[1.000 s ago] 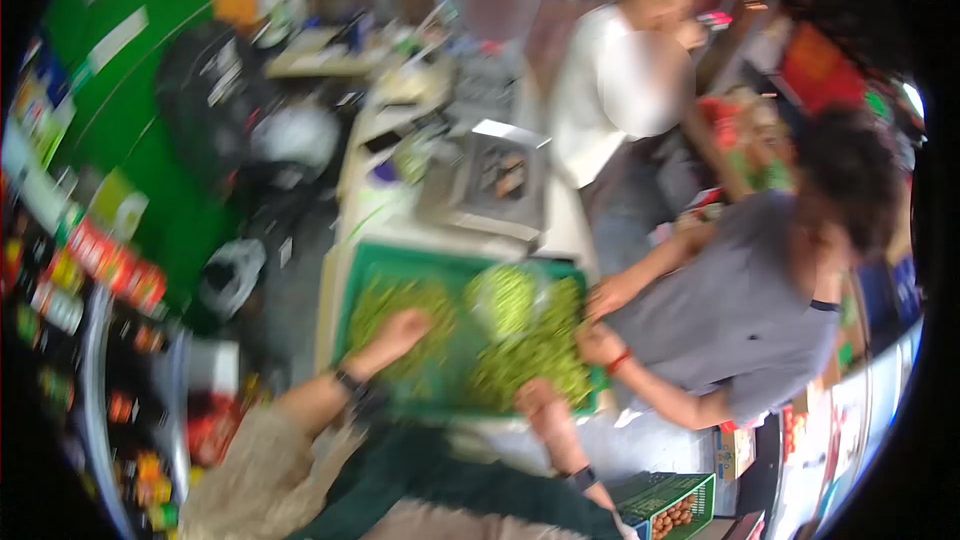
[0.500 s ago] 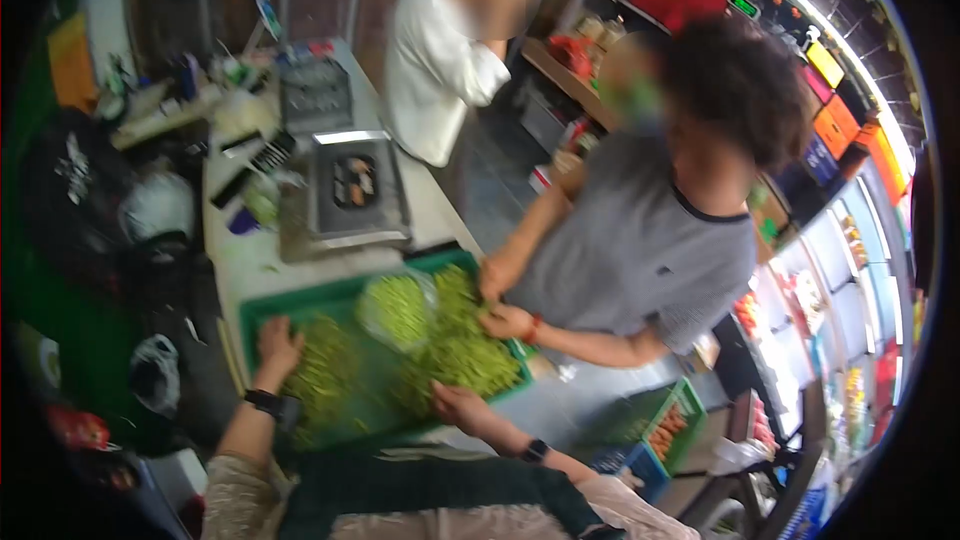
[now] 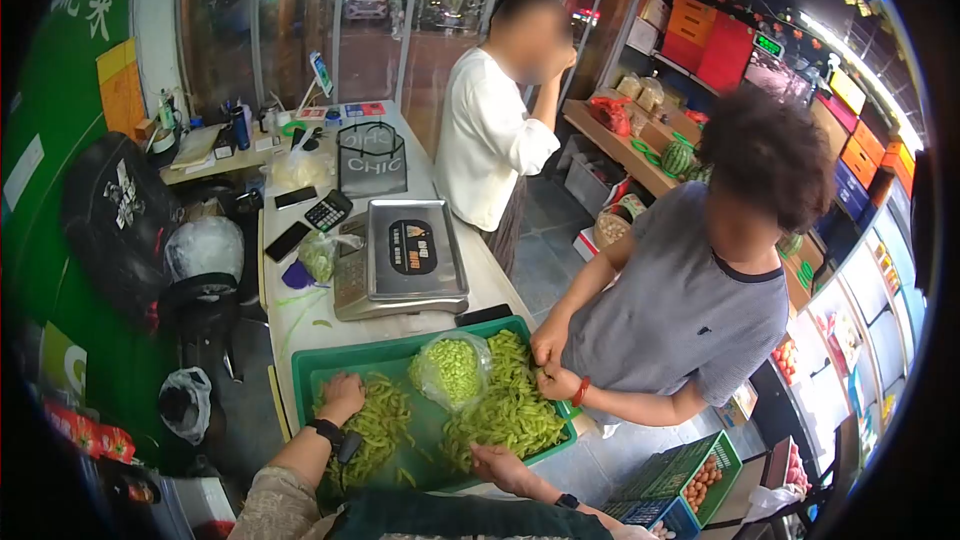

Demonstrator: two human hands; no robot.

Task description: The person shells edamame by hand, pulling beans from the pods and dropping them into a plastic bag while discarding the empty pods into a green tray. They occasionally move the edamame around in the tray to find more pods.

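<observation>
A shallow green tray (image 3: 320, 358) holds two heaps of green bean pods, a smaller left heap (image 3: 375, 430) and a larger right heap (image 3: 515, 410). Between them, toward the back, a clear plastic bag (image 3: 450, 370) contains shelled green beans. My left hand (image 3: 343, 398) rests at the upper edge of the left heap, fingers apart, with nothing visible in its grasp. Beside the front edge of the right heap is my right hand (image 3: 503, 467), its fingers loosely apart and no pod discernible in them.
Across the tray, a person in a grey shirt (image 3: 660, 290) holds both hands together above the right heap. A metal scale (image 3: 415, 250), calculator (image 3: 328, 210) and phones lie on the table behind. Another person in white (image 3: 485, 140) stands further back. Crates (image 3: 680, 480) stand at right.
The view has tilted up and shifted, so the scene sits lower and further right. The person in grey has drawn their hands together, off the pods. My hands stay by the same heaps.
</observation>
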